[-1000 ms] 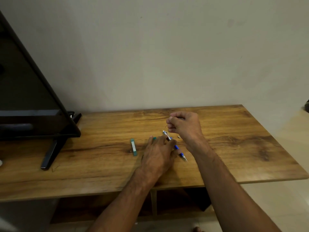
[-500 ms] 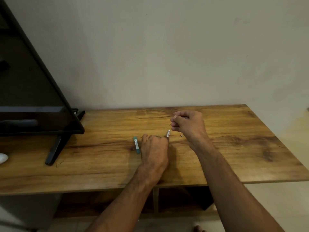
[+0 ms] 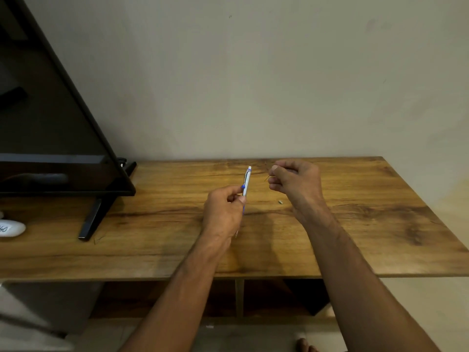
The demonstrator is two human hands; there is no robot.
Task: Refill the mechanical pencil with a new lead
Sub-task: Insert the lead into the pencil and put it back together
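My left hand (image 3: 223, 214) grips a silver and blue mechanical pencil (image 3: 246, 181) near its middle and holds it almost upright above the wooden table (image 3: 355, 237), white top end pointing away from me. Just to the right, my right hand (image 3: 294, 181) pinches a thin dark lead (image 3: 267, 178) between thumb and forefinger, a short gap from the pencil's top. A tiny pale piece (image 3: 280, 202), perhaps the pencil's cap, lies on the table below my right hand. The green lead case is hidden behind my left hand.
A black TV screen (image 3: 50, 123) on a black stand leg (image 3: 94, 217) fills the left side of the table. A white object (image 3: 11, 227) lies at the far left edge. A plain wall rises behind the table; open shelves sit under it.
My left hand has lifted the pencil from the table and turned it upright. My right hand has stayed in place with the lead. The green case has gone out of sight.
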